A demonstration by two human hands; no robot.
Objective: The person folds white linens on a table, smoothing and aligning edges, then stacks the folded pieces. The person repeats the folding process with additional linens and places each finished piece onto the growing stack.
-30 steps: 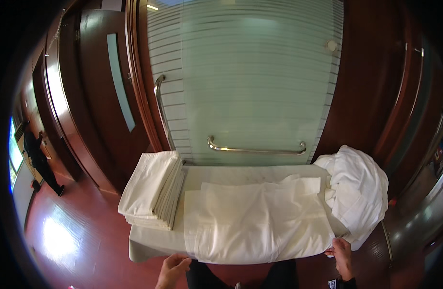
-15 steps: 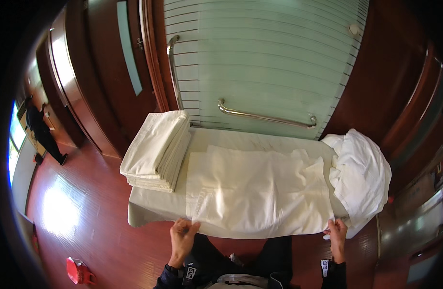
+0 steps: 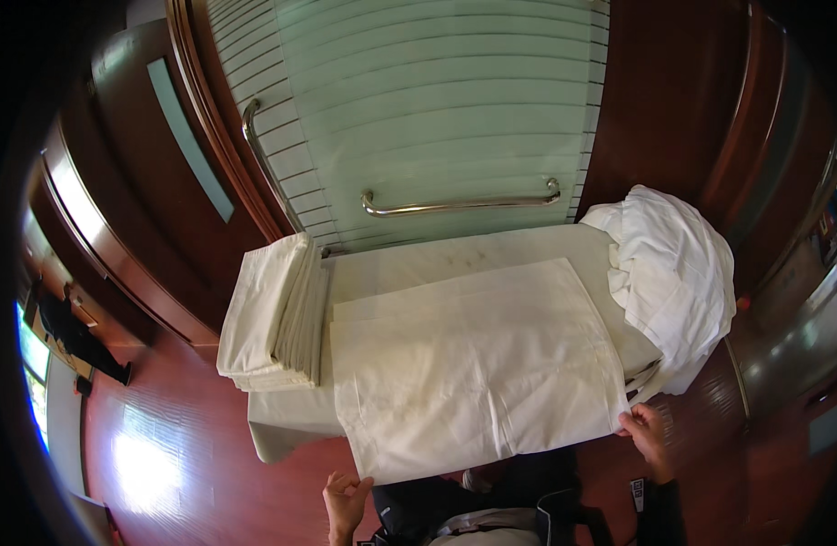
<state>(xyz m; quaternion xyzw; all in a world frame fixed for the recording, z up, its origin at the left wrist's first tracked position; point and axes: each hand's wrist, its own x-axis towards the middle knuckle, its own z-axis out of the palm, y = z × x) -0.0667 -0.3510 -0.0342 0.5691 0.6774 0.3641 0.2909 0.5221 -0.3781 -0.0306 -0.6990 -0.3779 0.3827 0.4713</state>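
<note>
- White cloth (image 3: pixel 482 364): spread over the middle of the worktop (image 3: pixel 519 244), lightly creased, its near edge reaching past the worktop's front edge, above the person's dark-clothed legs.
- Left hand (image 3: pixel 347 499): thumb and fingertips pinching the cloth's near left corner.
- Right hand (image 3: pixel 647 433): pinching the cloth's near right corner between thumb and fingers.
- Folded stack (image 3: pixel 262 318) of off-white cloths: on the worktop's left end, just beside the white cloth.
- Crumpled heap (image 3: pixel 678 264) of white fabric: on the right end, its lower part hanging near the right hand.
- Glass door (image 3: pixel 437 109): frosted and striped, behind the worktop, with a horizontal metal bar (image 3: pixel 464 208) across it.
- Co-worker (image 3: pixel 68 328): in dark clothing, well apart at far left, standing on the reddish floor (image 3: pixel 218 482).
</note>
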